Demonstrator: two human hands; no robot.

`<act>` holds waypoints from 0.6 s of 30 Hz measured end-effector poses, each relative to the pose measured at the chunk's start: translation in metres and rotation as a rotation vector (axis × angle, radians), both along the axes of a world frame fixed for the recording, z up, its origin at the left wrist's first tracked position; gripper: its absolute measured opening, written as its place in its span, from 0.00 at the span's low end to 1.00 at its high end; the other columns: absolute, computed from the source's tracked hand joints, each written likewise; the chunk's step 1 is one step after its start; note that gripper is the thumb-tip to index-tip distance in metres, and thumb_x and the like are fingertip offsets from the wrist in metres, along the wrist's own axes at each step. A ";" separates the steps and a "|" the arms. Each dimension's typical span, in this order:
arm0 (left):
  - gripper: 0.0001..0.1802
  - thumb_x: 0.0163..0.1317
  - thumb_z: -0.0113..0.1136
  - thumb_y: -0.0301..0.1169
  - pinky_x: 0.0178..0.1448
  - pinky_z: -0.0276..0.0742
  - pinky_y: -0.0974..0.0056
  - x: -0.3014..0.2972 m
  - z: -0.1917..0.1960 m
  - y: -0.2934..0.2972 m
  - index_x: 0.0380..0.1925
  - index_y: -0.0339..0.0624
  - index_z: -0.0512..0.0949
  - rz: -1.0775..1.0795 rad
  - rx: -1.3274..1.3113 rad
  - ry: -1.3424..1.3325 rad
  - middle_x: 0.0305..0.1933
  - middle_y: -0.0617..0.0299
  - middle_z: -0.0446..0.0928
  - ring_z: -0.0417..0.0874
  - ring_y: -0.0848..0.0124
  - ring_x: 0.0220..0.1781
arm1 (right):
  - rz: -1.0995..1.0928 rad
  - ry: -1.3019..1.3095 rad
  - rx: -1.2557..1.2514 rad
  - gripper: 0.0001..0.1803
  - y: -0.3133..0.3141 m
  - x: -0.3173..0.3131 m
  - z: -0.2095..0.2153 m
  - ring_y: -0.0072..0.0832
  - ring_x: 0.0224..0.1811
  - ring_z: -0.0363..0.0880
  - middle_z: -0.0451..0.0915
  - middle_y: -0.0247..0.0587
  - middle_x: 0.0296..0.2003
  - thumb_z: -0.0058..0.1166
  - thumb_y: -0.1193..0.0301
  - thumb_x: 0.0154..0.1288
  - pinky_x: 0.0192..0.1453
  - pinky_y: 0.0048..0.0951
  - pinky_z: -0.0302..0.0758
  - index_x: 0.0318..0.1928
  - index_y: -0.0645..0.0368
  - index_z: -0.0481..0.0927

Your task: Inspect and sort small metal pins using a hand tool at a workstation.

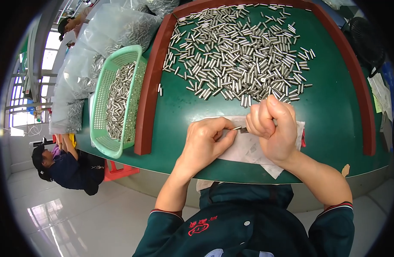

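My left hand (207, 139) pinches a small metal pin (236, 128) between thumb and forefinger. Just to its right, my right hand (275, 126) is closed in a fist with the thumb upward. A short dark grey piece (244, 130) juts from that fist toward the pin; the rest of it is hidden by the fingers. Both hands are over a stained whitish cloth (239, 155) on the green tabletop. Beyond them lies a broad heap of loose silvery metal pins (244, 55), its near edge close to my right knuckles.
A reddish-brown raised border (148, 115) surrounds the heap on three sides. Left of it stands a light green plastic basket (103, 147) with similar pins, beside clear bags (115, 28) of metal parts. A black fan (364, 40) is at far right. Two other people are at the left.
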State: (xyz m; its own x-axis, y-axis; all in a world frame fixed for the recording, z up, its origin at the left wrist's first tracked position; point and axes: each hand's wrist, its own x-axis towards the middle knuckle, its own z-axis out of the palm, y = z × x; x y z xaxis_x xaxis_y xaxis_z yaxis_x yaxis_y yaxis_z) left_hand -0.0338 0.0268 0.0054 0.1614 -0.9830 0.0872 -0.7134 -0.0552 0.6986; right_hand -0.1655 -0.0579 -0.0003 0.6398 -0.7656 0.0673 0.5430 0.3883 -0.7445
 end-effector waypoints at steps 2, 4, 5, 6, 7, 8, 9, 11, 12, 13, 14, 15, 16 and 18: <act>0.04 0.42 0.61 0.22 0.18 0.53 0.71 0.000 -0.002 -0.001 0.20 0.37 0.76 -0.010 -0.020 -0.001 0.09 0.67 0.57 0.57 0.78 0.12 | -0.007 -0.055 -0.002 0.24 0.001 -0.001 0.001 0.17 0.10 0.43 0.52 0.29 0.07 0.28 0.66 0.65 0.15 0.22 0.44 0.10 0.54 0.53; 0.03 0.42 0.60 0.21 0.18 0.54 0.71 0.000 -0.001 -0.002 0.20 0.36 0.76 -0.018 -0.032 -0.014 0.10 0.66 0.60 0.58 0.78 0.12 | -0.013 -0.074 -0.006 0.24 -0.001 -0.002 0.001 0.17 0.10 0.43 0.52 0.29 0.07 0.27 0.66 0.65 0.15 0.22 0.45 0.10 0.54 0.53; 0.03 0.42 0.60 0.21 0.18 0.54 0.71 0.000 -0.002 -0.003 0.20 0.36 0.76 -0.021 -0.031 -0.010 0.10 0.66 0.60 0.58 0.78 0.12 | -0.013 -0.069 -0.016 0.24 -0.002 -0.002 0.001 0.17 0.10 0.43 0.52 0.29 0.07 0.27 0.66 0.66 0.15 0.22 0.45 0.10 0.54 0.53; 0.04 0.42 0.60 0.21 0.18 0.55 0.71 -0.001 -0.003 -0.003 0.20 0.36 0.76 -0.024 -0.028 -0.003 0.10 0.66 0.61 0.58 0.78 0.12 | -0.014 -0.064 -0.026 0.24 -0.003 -0.003 0.001 0.17 0.10 0.43 0.52 0.29 0.07 0.27 0.66 0.66 0.15 0.22 0.45 0.10 0.54 0.53; 0.04 0.41 0.61 0.21 0.18 0.55 0.71 -0.001 -0.003 -0.003 0.20 0.36 0.76 -0.027 -0.025 0.003 0.10 0.66 0.61 0.58 0.78 0.12 | -0.018 -0.063 -0.024 0.24 -0.002 -0.002 0.002 0.17 0.10 0.43 0.52 0.29 0.07 0.27 0.66 0.66 0.15 0.22 0.45 0.10 0.54 0.53; 0.04 0.41 0.61 0.21 0.18 0.55 0.71 -0.001 -0.003 -0.002 0.20 0.36 0.76 -0.031 -0.023 0.005 0.10 0.66 0.61 0.58 0.78 0.12 | -0.013 -0.060 -0.020 0.24 -0.002 -0.002 0.002 0.17 0.10 0.43 0.52 0.29 0.07 0.27 0.66 0.66 0.15 0.22 0.45 0.10 0.54 0.53; 0.04 0.41 0.61 0.21 0.18 0.55 0.71 0.000 -0.002 -0.002 0.20 0.35 0.76 -0.034 -0.026 -0.004 0.10 0.65 0.62 0.59 0.78 0.12 | -0.008 -0.057 -0.017 0.24 -0.002 -0.001 0.003 0.17 0.10 0.43 0.52 0.29 0.07 0.27 0.66 0.66 0.15 0.22 0.45 0.10 0.54 0.53; 0.04 0.42 0.61 0.21 0.18 0.55 0.71 0.001 -0.003 -0.001 0.20 0.35 0.76 -0.037 -0.027 -0.008 0.10 0.65 0.62 0.59 0.78 0.12 | -0.012 -0.059 -0.020 0.24 -0.002 -0.001 0.003 0.17 0.10 0.43 0.52 0.28 0.07 0.27 0.66 0.66 0.16 0.22 0.45 0.10 0.54 0.53; 0.04 0.42 0.61 0.21 0.18 0.55 0.71 0.002 -0.004 -0.001 0.20 0.35 0.76 -0.039 -0.022 -0.011 0.11 0.65 0.63 0.59 0.78 0.12 | -0.013 -0.064 -0.024 0.24 -0.003 -0.001 0.003 0.17 0.10 0.43 0.52 0.28 0.07 0.27 0.66 0.66 0.16 0.22 0.45 0.10 0.54 0.53; 0.04 0.42 0.61 0.21 0.18 0.55 0.71 0.002 -0.004 -0.001 0.20 0.35 0.76 -0.039 -0.018 -0.015 0.11 0.64 0.63 0.60 0.77 0.12 | -0.013 -0.061 -0.024 0.24 -0.004 -0.001 0.002 0.17 0.10 0.43 0.52 0.28 0.07 0.27 0.66 0.66 0.16 0.22 0.45 0.10 0.54 0.53; 0.04 0.42 0.61 0.21 0.18 0.55 0.71 0.001 -0.003 -0.001 0.20 0.35 0.76 -0.039 -0.018 -0.012 0.11 0.64 0.63 0.60 0.77 0.12 | -0.009 -0.068 -0.022 0.24 -0.005 -0.002 0.002 0.17 0.10 0.42 0.52 0.28 0.07 0.27 0.66 0.66 0.16 0.22 0.45 0.10 0.54 0.53; 0.04 0.42 0.60 0.22 0.19 0.59 0.67 -0.001 -0.001 -0.002 0.19 0.36 0.74 -0.031 0.002 -0.020 0.11 0.61 0.64 0.63 0.71 0.13 | -0.004 -0.076 -0.021 0.24 -0.006 -0.003 0.001 0.17 0.10 0.42 0.52 0.28 0.07 0.28 0.66 0.65 0.16 0.22 0.45 0.10 0.54 0.53; 0.04 0.43 0.59 0.23 0.20 0.62 0.63 -0.001 0.000 -0.002 0.18 0.36 0.73 -0.024 0.022 -0.029 0.11 0.58 0.65 0.67 0.65 0.14 | -0.004 -0.075 -0.021 0.24 -0.006 -0.002 0.001 0.17 0.10 0.42 0.52 0.28 0.07 0.28 0.66 0.65 0.16 0.22 0.45 0.10 0.54 0.53; 0.04 0.42 0.60 0.22 0.19 0.59 0.67 0.001 -0.003 -0.001 0.19 0.35 0.74 -0.032 0.003 -0.021 0.11 0.61 0.65 0.64 0.71 0.13 | 0.004 -0.061 0.003 0.23 -0.006 -0.002 0.002 0.17 0.10 0.42 0.52 0.28 0.07 0.28 0.66 0.65 0.16 0.22 0.44 0.11 0.54 0.53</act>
State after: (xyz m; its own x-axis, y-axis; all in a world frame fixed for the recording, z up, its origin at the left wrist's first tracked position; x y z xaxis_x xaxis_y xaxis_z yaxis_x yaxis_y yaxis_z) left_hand -0.0332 0.0256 0.0024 0.1282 -0.9879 0.0874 -0.7295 -0.0343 0.6832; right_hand -0.1672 -0.0639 0.0015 0.6377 -0.7632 0.1043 0.5859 0.3927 -0.7089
